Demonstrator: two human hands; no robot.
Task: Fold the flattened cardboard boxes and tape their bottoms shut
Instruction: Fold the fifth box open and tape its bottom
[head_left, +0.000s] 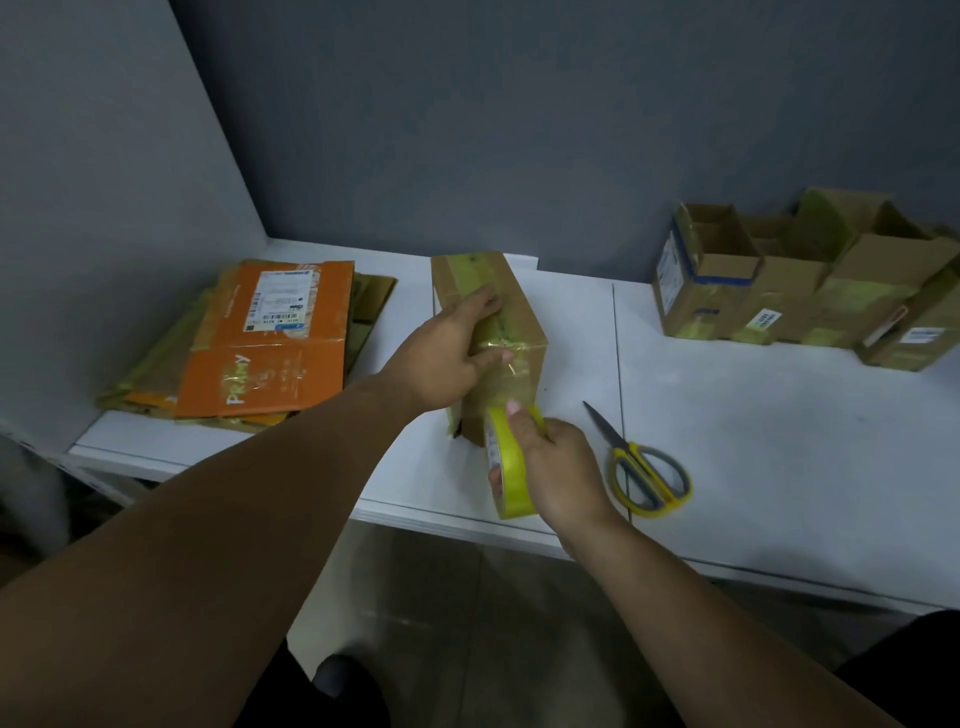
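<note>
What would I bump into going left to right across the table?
flat boxes → box → scissors → folded boxes. The tape overlaps the box, so it is left out.

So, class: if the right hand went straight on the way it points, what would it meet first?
Probably the cardboard box: the right hand, gripping the tape roll, points at its near end, close ahead. The left hand rests on it just beyond.
</note>
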